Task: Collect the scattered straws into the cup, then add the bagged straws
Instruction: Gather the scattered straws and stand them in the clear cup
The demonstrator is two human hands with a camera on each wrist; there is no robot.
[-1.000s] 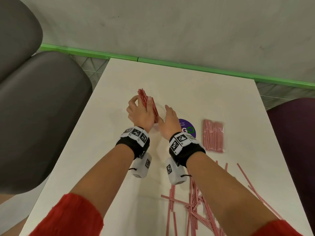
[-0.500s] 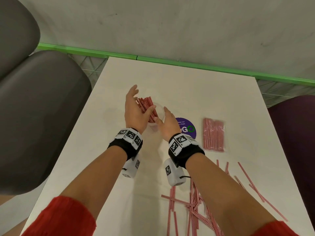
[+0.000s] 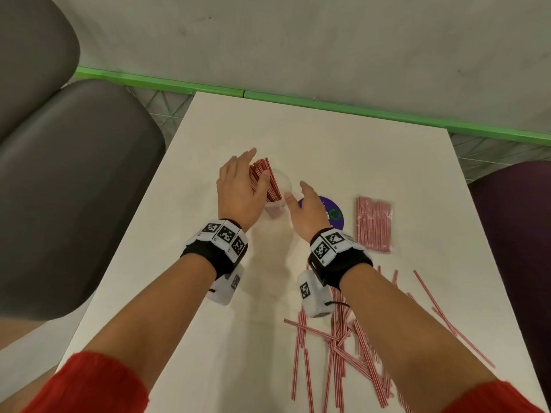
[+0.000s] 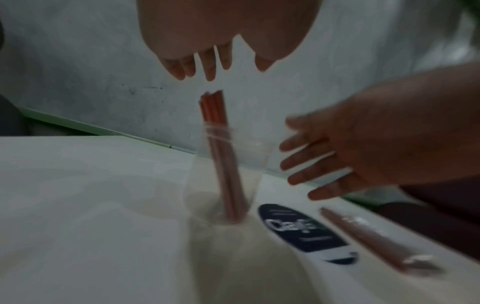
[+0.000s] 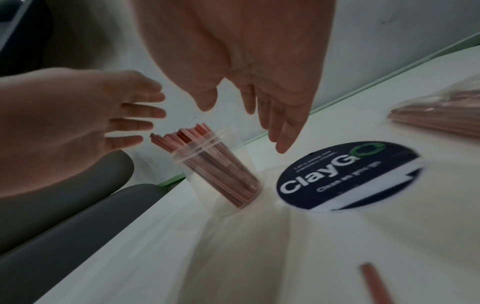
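Note:
A clear plastic cup (image 3: 283,186) (image 5: 223,176) (image 4: 226,181) stands mid-table with a bunch of red-striped straws (image 3: 264,180) (image 5: 205,156) (image 4: 221,144) leaning in it. My left hand (image 3: 238,189) (image 5: 109,115) hovers just left of the straw tops, fingers straight, holding nothing. On the cup's right my right hand (image 3: 307,207) (image 4: 324,160) is spread, apart from the cup. The bagged straws (image 3: 374,223) (image 5: 441,115) lie flat to the right. Several loose straws (image 3: 351,338) lie scattered near the table's front.
A round dark "ClayGo" sticker (image 3: 335,216) (image 5: 348,174) is stuck on the white table (image 3: 208,293) between cup and bag. Grey seats (image 3: 59,189) flank the left edge, a purple seat (image 3: 518,234) the right. A wall with a green strip (image 3: 328,104) stands behind.
My left hand let go of the straw bunch, which dropped into the cup, and its fingers straightened. The right hand came off the cup and drew slightly right.

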